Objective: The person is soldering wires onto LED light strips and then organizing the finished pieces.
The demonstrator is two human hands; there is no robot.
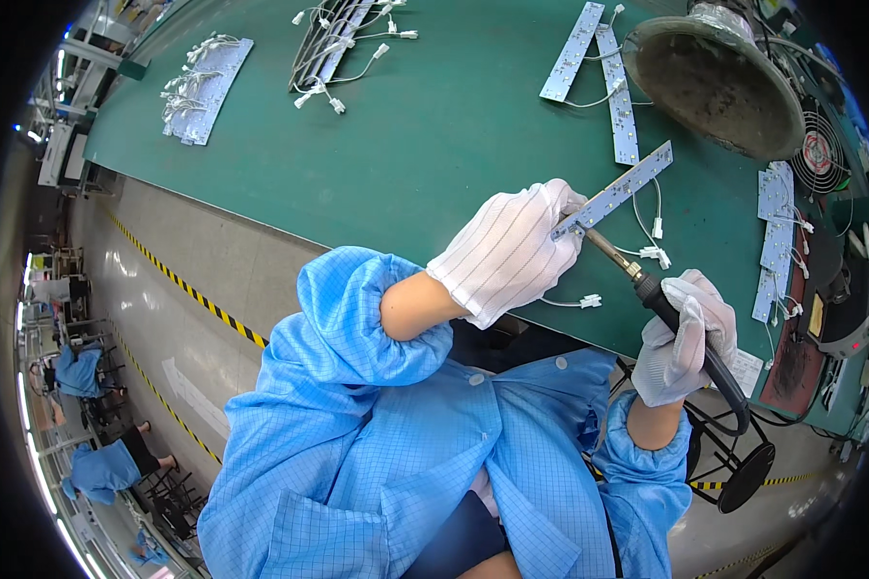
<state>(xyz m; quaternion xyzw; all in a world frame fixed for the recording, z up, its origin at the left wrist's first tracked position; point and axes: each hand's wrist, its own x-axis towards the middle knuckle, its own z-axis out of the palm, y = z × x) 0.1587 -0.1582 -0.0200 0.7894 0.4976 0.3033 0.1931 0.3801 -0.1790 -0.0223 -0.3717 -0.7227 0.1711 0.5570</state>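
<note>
My left hand (512, 246), in a white striped glove, is closed on the near end of a narrow LED board (623, 188). The board is tilted up to the right over the green bench, with thin white wires and small plugs (655, 255) hanging by it. In my gloved right hand (687, 336) is a soldering iron (657, 297), gripped by its black handle. Its metal tip reaches the near end of the board, close to my left fingers; whether it touches cannot be made out. A loose white connector (589, 301) lies by the bench edge.
A metal fume funnel (714, 82) hangs at the upper right, near a round fan (821, 150). More LED boards lie at the upper middle (577, 53), right (775, 241) and far left (217, 92), plus a wired stack (333, 43). A soldering station (840, 318) stands far right.
</note>
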